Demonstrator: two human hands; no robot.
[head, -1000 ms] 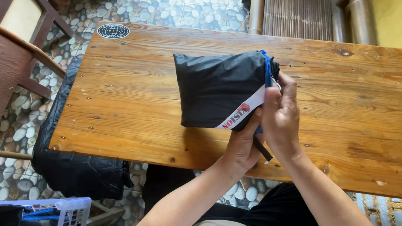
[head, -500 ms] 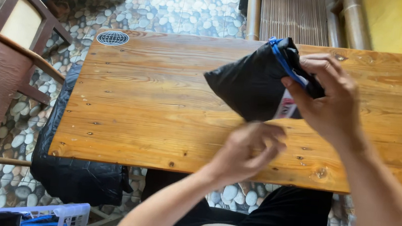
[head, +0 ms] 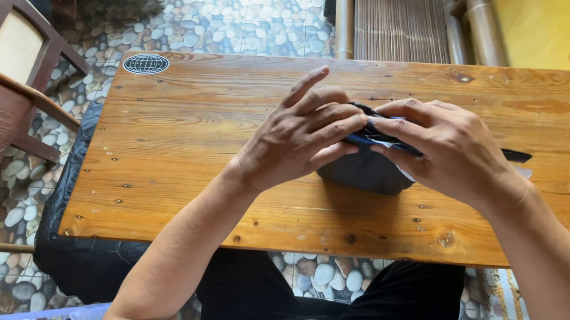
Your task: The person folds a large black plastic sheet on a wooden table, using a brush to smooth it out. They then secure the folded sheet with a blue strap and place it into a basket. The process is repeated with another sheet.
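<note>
1. The left hand [head: 297, 140] rests on the wooden table [head: 180, 149] just left of centre, its fingers [head: 335, 119] curled onto the top edge of a small dark folded fabric bundle [head: 367, 170]. The index finger sticks up and away, towards 12 o'clock, touching nothing.
2. The right hand [head: 451, 153] comes in from 3 o'clock and covers the right side of the bundle. Its fingers [head: 401, 133] are closed in a pinch on the blue-trimmed edge [head: 361, 140] along the top of the bundle, meeting the left fingers there.
3. The bundle lies on the table near its middle, between the two hands and partly hidden under them. Only its rounded lower part, at 6 o'clock of the hands, shows clearly.
4. A thin dark piece [head: 515, 156] pokes out from behind the right wrist at 3 o'clock, lying flat on the table. What it is cannot be told.
5. At 10 o'clock of the hands, beyond the table's far left corner, a round drain grate [head: 145, 63] is set in the pebble-patterned floor [head: 244, 14].
6. At 9 o'clock, well apart from the table, stands a brown wooden chair [head: 4, 81].
7. At 12 o'clock, past the far edge of the table, are bamboo poles [head: 345, 14] and a slatted panel [head: 398, 20].
8. A black bag [head: 70, 257] sits on the floor under the table's near left corner, at 7 o'clock.
</note>
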